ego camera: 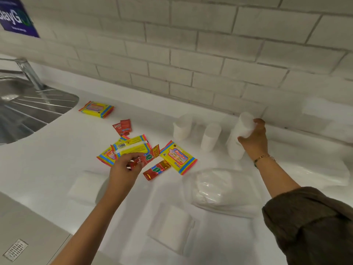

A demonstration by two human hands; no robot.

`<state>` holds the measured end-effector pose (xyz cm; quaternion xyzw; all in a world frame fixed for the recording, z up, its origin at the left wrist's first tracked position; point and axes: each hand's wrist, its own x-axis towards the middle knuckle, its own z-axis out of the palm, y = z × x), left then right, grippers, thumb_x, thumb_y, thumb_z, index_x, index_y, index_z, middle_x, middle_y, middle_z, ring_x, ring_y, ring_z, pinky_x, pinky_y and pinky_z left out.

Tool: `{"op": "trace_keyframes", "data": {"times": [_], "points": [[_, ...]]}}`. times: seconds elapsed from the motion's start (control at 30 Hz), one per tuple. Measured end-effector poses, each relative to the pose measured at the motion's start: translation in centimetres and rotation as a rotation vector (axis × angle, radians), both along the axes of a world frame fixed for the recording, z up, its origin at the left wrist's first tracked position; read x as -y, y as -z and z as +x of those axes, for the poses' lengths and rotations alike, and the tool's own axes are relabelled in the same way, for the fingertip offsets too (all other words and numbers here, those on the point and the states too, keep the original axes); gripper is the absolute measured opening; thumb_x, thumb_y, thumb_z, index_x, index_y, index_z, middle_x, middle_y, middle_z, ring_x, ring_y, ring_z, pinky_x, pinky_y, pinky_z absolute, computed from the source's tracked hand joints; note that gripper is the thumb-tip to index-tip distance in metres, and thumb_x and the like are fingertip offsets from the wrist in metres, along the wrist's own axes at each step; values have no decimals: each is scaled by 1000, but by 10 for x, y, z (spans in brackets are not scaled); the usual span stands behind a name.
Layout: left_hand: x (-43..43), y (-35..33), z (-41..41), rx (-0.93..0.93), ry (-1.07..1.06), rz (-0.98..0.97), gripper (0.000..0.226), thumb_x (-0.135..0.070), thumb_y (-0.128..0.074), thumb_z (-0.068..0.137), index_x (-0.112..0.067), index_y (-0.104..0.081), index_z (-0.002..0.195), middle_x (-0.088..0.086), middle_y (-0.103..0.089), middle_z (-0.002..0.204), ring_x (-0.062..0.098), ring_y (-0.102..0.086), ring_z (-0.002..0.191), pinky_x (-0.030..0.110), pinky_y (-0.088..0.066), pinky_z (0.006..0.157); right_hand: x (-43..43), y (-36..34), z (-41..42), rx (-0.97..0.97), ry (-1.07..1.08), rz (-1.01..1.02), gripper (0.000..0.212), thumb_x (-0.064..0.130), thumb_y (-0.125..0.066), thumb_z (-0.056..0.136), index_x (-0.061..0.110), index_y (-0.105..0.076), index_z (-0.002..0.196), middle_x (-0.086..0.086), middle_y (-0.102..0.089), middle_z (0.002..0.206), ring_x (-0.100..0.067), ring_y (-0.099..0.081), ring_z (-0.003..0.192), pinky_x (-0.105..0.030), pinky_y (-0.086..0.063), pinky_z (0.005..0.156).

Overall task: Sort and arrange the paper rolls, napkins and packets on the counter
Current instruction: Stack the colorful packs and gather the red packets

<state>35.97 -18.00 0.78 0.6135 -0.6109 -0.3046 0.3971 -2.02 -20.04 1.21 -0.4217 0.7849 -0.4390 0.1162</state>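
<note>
My right hand (253, 139) grips the upper of two stacked white paper rolls (245, 123) by the back wall. Two more rolls (182, 127) (210, 136) stand upright to its left. My left hand (125, 170) pinches a red sachet (136, 162) amid a pile of yellow wipes packets (131, 147) (178, 156) and red sachets (157, 170). Another yellow packet (96, 109) lies near the sink, with small red sachets (122, 127) beside it. White napkin stacks (86, 185) (172, 227) and a plastic-wrapped napkin bundle (214, 188) lie in front.
A steel sink drainboard (28, 109) and tap (30, 73) are at the left. A white brick wall (191, 54) backs the white counter (63, 142). More white paper items (324, 115) sit blurred at the far right. The counter's front edge (57, 243) drops off at lower left.
</note>
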Motion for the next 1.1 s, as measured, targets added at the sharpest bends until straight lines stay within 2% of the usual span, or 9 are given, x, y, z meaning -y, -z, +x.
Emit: {"op": "trace_keyframes", "data": {"times": [0.13, 0.23, 0.37, 0.47, 0.57, 0.73, 0.87, 1.0, 1.1], "points": [[0, 1, 4, 9, 2, 12, 22, -8, -65, 83, -9, -67, 105, -1, -57, 98, 6, -52, 75, 13, -40, 62, -5, -2, 2, 4, 21, 5, 84, 11, -74, 70, 18, -24, 137, -10, -36, 139, -34, -49, 115, -32, -42, 84], [1, 2, 4, 24, 8, 24, 24, -9, -66, 83, -9, -66, 107, -2, -55, 98, 16, -53, 84, 14, -40, 62, -15, -9, 9, -83, 60, 2, 91, 20, -76, 71, 15, -20, 142, -12, -30, 143, -36, -47, 116, -40, -45, 88], [2, 2, 5, 5, 0, 33, 25, -9, -66, 83, -9, -66, 107, 0, -57, 98, 16, -52, 84, 15, -39, 62, -32, -12, 29, -312, 82, -103, 67, 21, -71, 75, 10, -39, 132, -16, -42, 134, -38, -48, 113, -48, -44, 91], [8, 1, 10, -18, 12, 40, 25, -8, -64, 83, -10, -66, 108, 3, -60, 101, 12, -52, 78, 13, -39, 62, -48, -14, 54, -325, -40, -121, 44, 19, -67, 79, 11, -53, 120, -12, -54, 125, -33, -52, 111, -47, -42, 95], [18, 0, 18, -43, 19, 41, 25, -8, -64, 84, -10, -66, 109, 2, -61, 104, 15, -55, 85, 12, -40, 63, -65, -9, 88, -286, -182, -86, 31, 18, -64, 82, 14, -58, 112, -5, -62, 116, -27, -56, 106, -49, -43, 94], [47, -4, 33, -108, 59, 38, 24, -5, -61, 84, -13, -65, 107, 3, -62, 100, 14, -55, 77, 14, -40, 61, -72, -2, 148, -265, -265, 5, 16, 21, -64, 83, 24, -63, 99, 13, -61, 93, -9, -54, 88, -34, -39, 91], [78, -1, 47, -146, 149, 34, 22, -3, -63, 83, -22, -59, 95, -8, -62, 82, 20, -59, 75, 8, -43, 52, -62, 10, 193, -241, -272, 66, 6, 19, -63, 82, 23, -65, 86, 8, -68, 86, -14, -58, 80, -41, -46, 84], [124, 8, 75, -166, 265, 77, 30, 0, -62, 83, -20, -51, 102, -6, -58, 83, 1, -62, 57, 9, -46, 50, -41, 19, 243, -171, -145, 66, 7, 18, -66, 81, 25, -66, 83, 9, -67, 86, -14, -60, 81, -43, -48, 85], [155, 11, 87, -171, 327, 104, 34, 1, -61, 83, -24, -49, 104, -8, -57, 84, 2, -58, 65, 7, -45, 49, -28, 19, 271, -135, -72, 70, 5, 19, -66, 81, 24, -66, 83, 19, -59, 83, -6, -57, 81, -42, -47, 89]]}}
